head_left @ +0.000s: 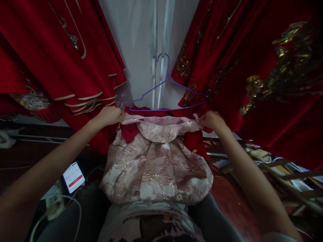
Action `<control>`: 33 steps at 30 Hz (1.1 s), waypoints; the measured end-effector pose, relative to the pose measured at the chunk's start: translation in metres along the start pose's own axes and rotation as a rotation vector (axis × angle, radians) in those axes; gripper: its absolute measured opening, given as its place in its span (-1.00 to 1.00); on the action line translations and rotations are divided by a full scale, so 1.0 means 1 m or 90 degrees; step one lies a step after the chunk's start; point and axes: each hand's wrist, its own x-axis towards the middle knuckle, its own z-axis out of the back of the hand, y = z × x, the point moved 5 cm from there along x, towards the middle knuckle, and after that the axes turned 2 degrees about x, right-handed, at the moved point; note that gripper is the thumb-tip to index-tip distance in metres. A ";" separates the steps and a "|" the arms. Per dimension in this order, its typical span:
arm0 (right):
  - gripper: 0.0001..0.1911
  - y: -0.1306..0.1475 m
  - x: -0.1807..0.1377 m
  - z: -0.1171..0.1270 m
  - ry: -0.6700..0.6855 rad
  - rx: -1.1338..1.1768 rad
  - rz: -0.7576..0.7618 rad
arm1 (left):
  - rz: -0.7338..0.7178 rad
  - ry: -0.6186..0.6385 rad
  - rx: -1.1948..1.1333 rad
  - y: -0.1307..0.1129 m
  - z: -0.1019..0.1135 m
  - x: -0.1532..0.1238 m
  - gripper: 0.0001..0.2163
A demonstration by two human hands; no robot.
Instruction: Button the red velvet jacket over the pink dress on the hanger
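Observation:
A pale pink brocade garment [153,168] with gold thread and pleats spreads over my lap. Along its top runs a wide pink band [161,131], stretched sideways between both hands. My left hand [111,115] is closed on the band's left end. At the opposite end, my right hand [212,120] grips the band the same way; fingertips are partly hidden. Red cloth [130,132] shows under the band on both sides. Just beyond the hands is a thin purple hanger [151,90], its hook pointing away from me. Its lower bar lies over more red fabric.
Red garments hang at the left [101,67] and right [252,64], the right one with gold decoration. A lit phone [73,177] and a power strip [55,205] with white cables lie at lower left. A wooden rack [285,181] stands at right.

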 end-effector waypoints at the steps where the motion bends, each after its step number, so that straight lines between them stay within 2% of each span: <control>1: -0.77 0.009 -0.008 -0.004 0.047 -0.001 0.014 | -0.047 0.033 -0.003 -0.014 0.000 -0.002 -0.56; 2: -0.78 0.019 -0.016 -0.006 0.080 0.000 0.041 | -0.092 0.048 -0.017 -0.029 0.002 -0.004 -0.57; 4: -0.77 0.044 -0.033 -0.003 0.086 -0.008 0.118 | -0.180 0.008 -0.080 -0.062 0.013 -0.005 -0.56; 8: -0.75 0.088 -0.059 0.031 -0.112 0.011 0.278 | -0.358 -0.183 -0.208 -0.115 0.039 0.007 -0.65; 11: -0.77 0.101 -0.063 0.050 -0.265 0.027 0.418 | -0.375 -0.243 -0.223 -0.132 0.034 0.031 -0.70; 13: -0.78 0.092 -0.052 0.054 -0.345 0.032 0.452 | -0.347 -0.241 -0.229 -0.139 0.022 0.046 -0.72; 16: -0.80 0.056 -0.019 0.047 -0.403 0.037 0.426 | -0.319 -0.241 -0.227 -0.148 0.005 0.055 -0.73; 20: -0.82 -0.008 0.025 0.028 -0.389 0.020 0.325 | -0.293 -0.275 -0.235 -0.151 0.002 0.042 -0.69; 23: -0.78 -0.037 0.038 0.018 -0.369 -0.019 0.295 | -0.291 -0.274 -0.263 -0.144 0.008 0.029 -0.68; 27: -0.76 -0.048 0.040 0.016 -0.368 -0.023 0.269 | -0.304 -0.269 -0.281 -0.134 0.015 0.017 -0.69; 33: -0.75 -0.043 0.036 0.021 -0.382 0.048 0.249 | -0.304 -0.258 -0.269 -0.135 0.018 0.014 -0.69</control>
